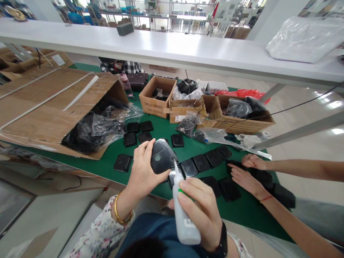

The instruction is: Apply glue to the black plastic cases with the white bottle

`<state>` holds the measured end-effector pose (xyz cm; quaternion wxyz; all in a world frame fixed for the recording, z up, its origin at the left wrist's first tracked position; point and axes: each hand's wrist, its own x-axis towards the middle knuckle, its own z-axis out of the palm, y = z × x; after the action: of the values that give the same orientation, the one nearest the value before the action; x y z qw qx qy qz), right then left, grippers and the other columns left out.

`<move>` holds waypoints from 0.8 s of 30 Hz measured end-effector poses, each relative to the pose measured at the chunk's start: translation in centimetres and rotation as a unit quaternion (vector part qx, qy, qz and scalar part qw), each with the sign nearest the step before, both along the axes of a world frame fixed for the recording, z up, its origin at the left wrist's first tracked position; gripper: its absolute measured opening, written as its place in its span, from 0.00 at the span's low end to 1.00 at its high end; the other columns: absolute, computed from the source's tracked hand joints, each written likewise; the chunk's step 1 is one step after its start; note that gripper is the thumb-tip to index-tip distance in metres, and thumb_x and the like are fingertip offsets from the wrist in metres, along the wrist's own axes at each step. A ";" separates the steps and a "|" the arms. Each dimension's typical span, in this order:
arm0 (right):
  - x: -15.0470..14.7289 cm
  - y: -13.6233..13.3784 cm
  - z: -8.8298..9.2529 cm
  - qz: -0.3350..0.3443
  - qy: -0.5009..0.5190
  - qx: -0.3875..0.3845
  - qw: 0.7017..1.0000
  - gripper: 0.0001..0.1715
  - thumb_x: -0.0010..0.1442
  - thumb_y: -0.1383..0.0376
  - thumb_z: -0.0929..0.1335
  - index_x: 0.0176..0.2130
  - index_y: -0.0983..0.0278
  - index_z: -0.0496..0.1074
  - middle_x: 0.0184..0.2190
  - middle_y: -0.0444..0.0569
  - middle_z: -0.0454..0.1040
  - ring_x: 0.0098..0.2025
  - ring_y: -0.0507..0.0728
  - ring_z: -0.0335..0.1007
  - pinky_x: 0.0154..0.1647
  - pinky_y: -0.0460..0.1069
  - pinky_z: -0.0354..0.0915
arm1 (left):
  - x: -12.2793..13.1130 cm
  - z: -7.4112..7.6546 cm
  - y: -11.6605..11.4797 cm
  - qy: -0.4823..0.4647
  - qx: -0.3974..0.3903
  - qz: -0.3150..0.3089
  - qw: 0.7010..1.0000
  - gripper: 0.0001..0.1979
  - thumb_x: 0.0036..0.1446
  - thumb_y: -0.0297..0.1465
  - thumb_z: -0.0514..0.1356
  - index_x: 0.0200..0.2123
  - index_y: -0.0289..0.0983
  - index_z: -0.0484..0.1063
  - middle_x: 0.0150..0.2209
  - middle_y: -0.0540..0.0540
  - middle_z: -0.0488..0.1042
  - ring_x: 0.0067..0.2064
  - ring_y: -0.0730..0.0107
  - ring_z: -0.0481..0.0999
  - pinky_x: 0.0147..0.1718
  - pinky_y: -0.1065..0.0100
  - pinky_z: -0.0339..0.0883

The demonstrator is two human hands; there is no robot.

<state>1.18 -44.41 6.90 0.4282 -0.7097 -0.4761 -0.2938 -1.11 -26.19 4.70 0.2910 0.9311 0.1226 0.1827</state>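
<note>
My left hand (pixel 143 170) holds a black plastic part (pixel 162 157) tilted up over the green table, fingers on its upper left edge and thumb at its lower edge. My right hand (pixel 200 208) is wrapped round a white squeeze bottle (pixel 185 222) with a narrow nozzle. The nozzle tip points up at the part's right edge, near a small notch; whether it touches cannot be made out. Similar black parts lie around, some at the upper left (pixel 133 127) and a row (pixel 201 163) to the right of the held part.
A large cardboard box (pixel 53 104) with plastic-wrapped items is at the left. Smaller boxes (pixel 154 107) stand along the back of the green table (pixel 107 165). At the right, another person's hands (pixel 245 179) are over black parts. A white shelf (pixel 166 46) crosses above.
</note>
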 end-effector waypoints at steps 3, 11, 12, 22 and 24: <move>0.0 -0.4 -0.2 0.000 0.065 0.064 0.996 0.25 0.52 0.77 0.72 0.49 0.67 0.69 0.43 0.55 0.74 0.47 0.62 0.72 0.44 0.58 0.74 | -0.1 0.0 0.3 0.005 -0.043 -0.022 0.999 0.45 0.43 0.36 0.68 0.62 0.40 0.52 0.58 0.40 0.58 0.60 0.50 0.58 0.59 0.48 0.55; 1.4 -0.6 -0.3 -0.062 0.287 0.252 0.922 0.14 0.55 0.64 0.73 0.43 0.62 0.73 0.37 0.52 0.75 0.40 0.62 0.72 0.42 0.60 0.68 | -0.7 0.2 1.0 0.021 -0.086 -0.081 0.993 0.45 0.43 0.32 0.68 0.63 0.40 0.51 0.59 0.40 0.57 0.61 0.53 0.57 0.61 0.50 0.54; 1.6 -0.7 -0.4 -0.052 0.309 0.261 0.913 0.14 0.55 0.63 0.74 0.43 0.62 0.73 0.37 0.52 0.75 0.40 0.62 0.71 0.42 0.59 0.68 | -0.8 0.2 1.0 0.022 -0.085 -0.083 0.993 0.45 0.43 0.32 0.68 0.63 0.40 0.51 0.59 0.40 0.57 0.61 0.53 0.57 0.61 0.51 0.54; 3.7 -2.4 0.3 0.047 0.422 0.203 0.882 0.17 0.54 0.58 0.75 0.43 0.61 0.74 0.37 0.51 0.75 0.40 0.60 0.73 0.36 0.52 0.71 | -1.2 0.1 1.3 0.029 -0.057 -0.116 0.991 0.46 0.42 0.32 0.68 0.63 0.39 0.50 0.60 0.39 0.56 0.61 0.53 0.57 0.61 0.51 0.54; 4.3 -2.5 1.3 0.064 0.426 0.160 0.888 0.18 0.53 0.57 0.75 0.42 0.62 0.74 0.36 0.51 0.75 0.38 0.60 0.73 0.34 0.52 0.71 | -1.3 0.1 1.4 0.034 -0.052 -0.125 0.990 0.46 0.42 0.32 0.68 0.63 0.40 0.50 0.59 0.39 0.56 0.61 0.53 0.57 0.61 0.51 0.54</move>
<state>5.49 -46.94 8.24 0.7156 -0.6565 -0.2386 -0.0079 -2.41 -24.77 4.80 0.3549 0.9285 0.0243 0.1066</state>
